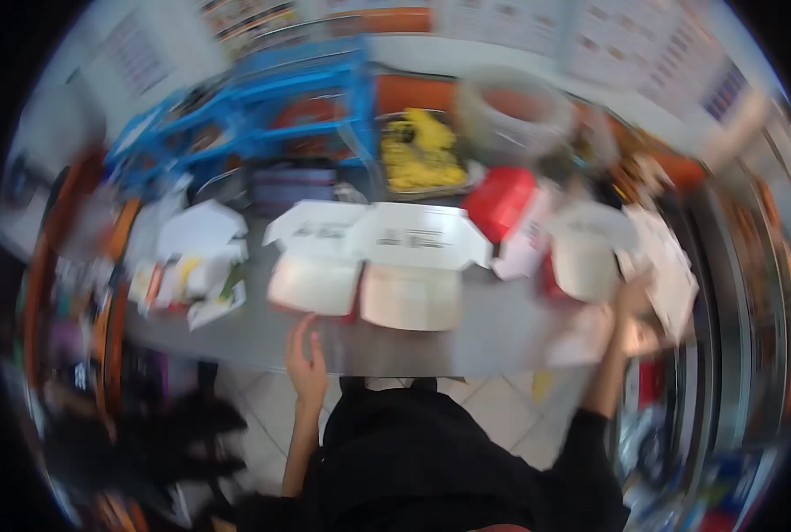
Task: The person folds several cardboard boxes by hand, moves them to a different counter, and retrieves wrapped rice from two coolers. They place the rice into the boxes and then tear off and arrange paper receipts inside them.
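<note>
Two open takeaway boxes with white insides, a left one (314, 285) and a right one (411, 297), sit side by side on the metal counter. Their printed lids lean back behind them. My left hand (308, 362) hovers at the counter's front edge just below the left box, fingers stretched out, holding nothing. Over to the right, my right hand (629, 306) is at the edge of another open box (583, 266), beside a white carton piece (670, 279). Motion smears its fingers, so I cannot tell whether they grip either one.
A closed red box (500, 202) lies behind the right-hand boxes. Along the back stand a blue rack (302, 106), a tray of yellow pieces (422, 160) and a translucent bucket (512, 115). At left, an open carton (202, 232) has mixed items before it. The counter (493, 341) ends close to my body.
</note>
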### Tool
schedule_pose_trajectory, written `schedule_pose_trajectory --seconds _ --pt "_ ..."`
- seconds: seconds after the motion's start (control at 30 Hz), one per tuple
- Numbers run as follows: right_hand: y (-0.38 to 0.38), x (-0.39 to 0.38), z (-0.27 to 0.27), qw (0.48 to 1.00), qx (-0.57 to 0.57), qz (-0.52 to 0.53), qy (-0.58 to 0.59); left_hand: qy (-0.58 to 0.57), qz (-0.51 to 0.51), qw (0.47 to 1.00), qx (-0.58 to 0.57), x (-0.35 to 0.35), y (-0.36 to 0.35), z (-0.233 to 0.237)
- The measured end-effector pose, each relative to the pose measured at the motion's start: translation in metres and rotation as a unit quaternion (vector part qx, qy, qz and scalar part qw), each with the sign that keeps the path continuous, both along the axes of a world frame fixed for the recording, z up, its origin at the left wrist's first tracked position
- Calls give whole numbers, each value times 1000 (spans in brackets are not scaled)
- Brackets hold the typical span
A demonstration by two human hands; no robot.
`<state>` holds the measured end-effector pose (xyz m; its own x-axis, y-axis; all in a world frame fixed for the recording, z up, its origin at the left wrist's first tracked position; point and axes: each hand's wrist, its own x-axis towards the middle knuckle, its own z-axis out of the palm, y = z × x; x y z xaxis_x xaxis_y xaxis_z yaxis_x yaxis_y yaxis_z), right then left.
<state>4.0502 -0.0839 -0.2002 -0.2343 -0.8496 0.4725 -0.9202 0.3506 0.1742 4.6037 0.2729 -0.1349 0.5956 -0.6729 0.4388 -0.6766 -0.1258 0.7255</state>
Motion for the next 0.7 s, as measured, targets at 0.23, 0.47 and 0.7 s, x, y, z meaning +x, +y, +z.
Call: schedule_pose_trajectory --seconds 0.23,0.47,0.7 --pt "-36 -138 6 970 97 202 93 43 154 986 39 -7 85 -13" --pt "-8 -101 64 985 4 87 -147 29 170 984 33 -1 82 -10" --pt "-80 -135 95 884 -430 49 -176 49 130 989 53 -3 67 -6"
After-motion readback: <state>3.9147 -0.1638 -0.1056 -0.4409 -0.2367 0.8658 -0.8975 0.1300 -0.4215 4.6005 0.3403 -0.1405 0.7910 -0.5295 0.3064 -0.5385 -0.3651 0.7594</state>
